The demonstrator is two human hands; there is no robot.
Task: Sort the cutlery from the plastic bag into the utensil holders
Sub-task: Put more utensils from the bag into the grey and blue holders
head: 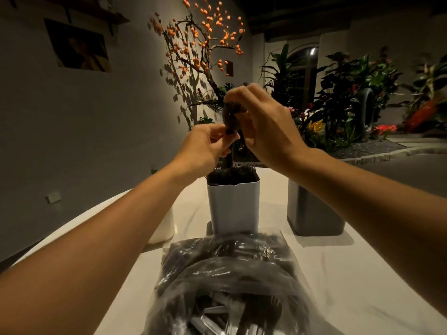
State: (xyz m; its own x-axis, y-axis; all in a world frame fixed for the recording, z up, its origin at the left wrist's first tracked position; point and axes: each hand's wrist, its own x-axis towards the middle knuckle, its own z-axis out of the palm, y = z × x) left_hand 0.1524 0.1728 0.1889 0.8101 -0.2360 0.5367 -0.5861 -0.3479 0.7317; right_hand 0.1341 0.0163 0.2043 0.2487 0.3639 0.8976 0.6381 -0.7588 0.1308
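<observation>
Cutlery (231, 122) pinched by left hand (205, 146) and right hand (263, 126) — just above the holder (233, 204).

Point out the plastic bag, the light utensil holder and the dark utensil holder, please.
plastic bag (229, 269): head view, on its crinkled top surface.
light utensil holder (233, 206): head view, on its front wall.
dark utensil holder (312, 213): head view, on its front wall, right of the light one.

A white-covered worktop (338, 274) carries 1 clear plastic bag (229, 274) of dark cutlery nearest the camera, 1 light holder (233, 206) just behind it, and 1 grey holder (314, 213) to the right.
</observation>
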